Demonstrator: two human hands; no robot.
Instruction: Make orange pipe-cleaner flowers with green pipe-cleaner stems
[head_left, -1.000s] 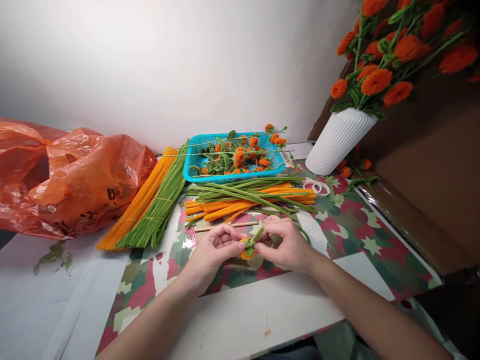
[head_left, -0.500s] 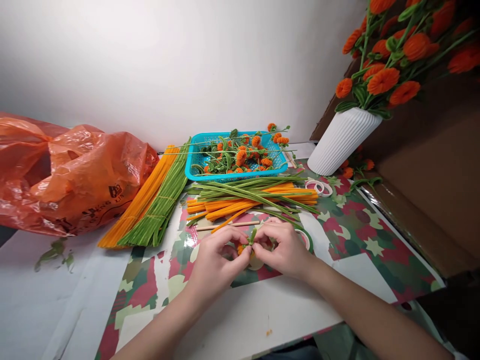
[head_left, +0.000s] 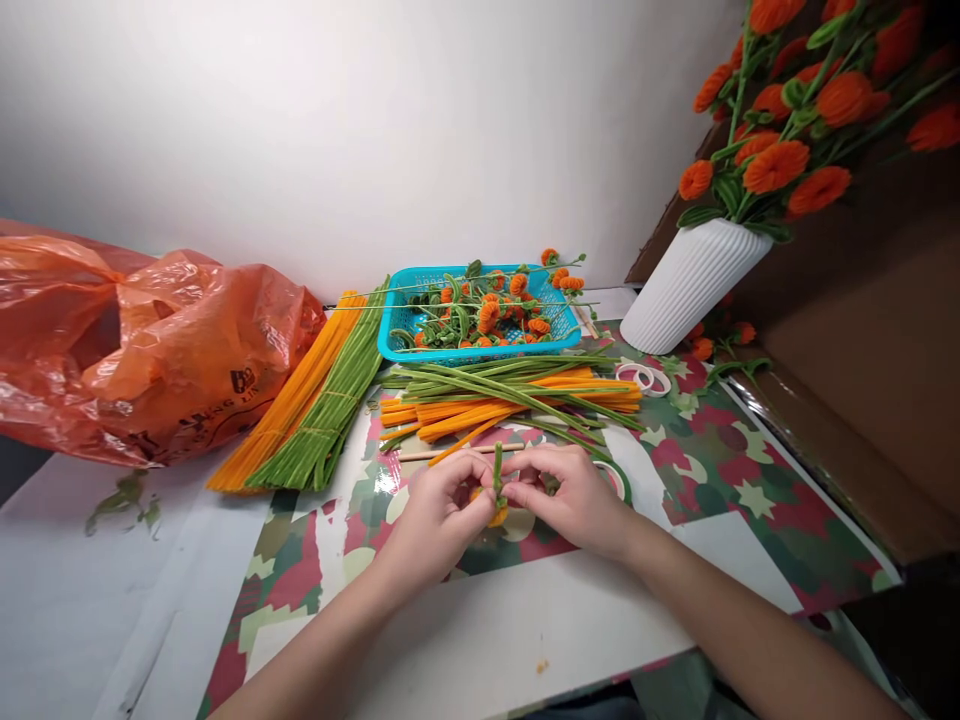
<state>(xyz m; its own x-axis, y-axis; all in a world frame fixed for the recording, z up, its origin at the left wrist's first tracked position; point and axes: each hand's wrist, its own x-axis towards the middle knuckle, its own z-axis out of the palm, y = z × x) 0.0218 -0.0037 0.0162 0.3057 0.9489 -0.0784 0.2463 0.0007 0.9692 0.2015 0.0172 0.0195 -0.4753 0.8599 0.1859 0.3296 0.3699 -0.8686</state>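
Observation:
Between my two hands is a small pipe-cleaner flower (head_left: pixel 498 516), orange-yellow below with a green fuzzy stem standing up from it. My left hand (head_left: pixel 441 512) is closed on its left side, thumb and fingers pinching it, and hides part of the orange. From the right, my right hand (head_left: pixel 574 497) pinches at the green part with thumb and forefinger. Just beyond the hands lie a thin wooden stick (head_left: pixel 461 453) and a loose pile of green and orange pipe cleaners (head_left: pixel 510 400). A green tape roll (head_left: pixel 621 482) sits partly behind my right hand.
Behind the pile stands a blue basket (head_left: pixel 480 352) of orange flowers. Pipe-cleaner bundles (head_left: pixel 319 420) and an orange plastic bag (head_left: pixel 172 350) lie left. At right are white tape rings (head_left: pixel 654 381), a white ribbed vase (head_left: pixel 686 285) of flowers and a brown cardboard box (head_left: pixel 847 400).
The green stem now stands more upright and shows longer between my fingers. My right fingers have shifted slightly along the flower. The whole view has moved a little.

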